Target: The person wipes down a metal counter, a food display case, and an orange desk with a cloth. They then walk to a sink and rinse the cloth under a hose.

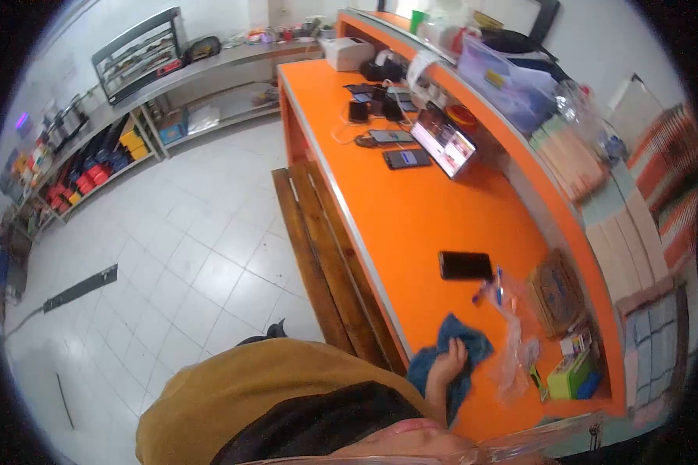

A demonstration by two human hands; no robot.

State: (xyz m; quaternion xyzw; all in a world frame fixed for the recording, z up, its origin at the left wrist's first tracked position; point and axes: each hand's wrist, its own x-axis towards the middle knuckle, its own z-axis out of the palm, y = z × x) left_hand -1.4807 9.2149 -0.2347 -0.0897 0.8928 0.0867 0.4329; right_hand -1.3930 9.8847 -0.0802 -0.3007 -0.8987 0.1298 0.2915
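My right hand [448, 363] rests on a blue cloth [465, 338], its fingers curled into the fabric. The cloth lies bunched on the orange counter [380, 240], close to its front edge, with folds on both sides of the hand. A crumpled clear plastic bag [512, 353] is just to the right of the cloth. Farther up the counter lies a black phone [464, 265], apart from the hand. My left hand is out of view.
A tablet [444, 139] leans at the back, beside several phones and cables. A woven basket [557, 293] and a green box [569, 376] stand against the right wall. A wooden bench [318, 248] runs along the counter's front. Steel shelves [209, 128] line the far wall.
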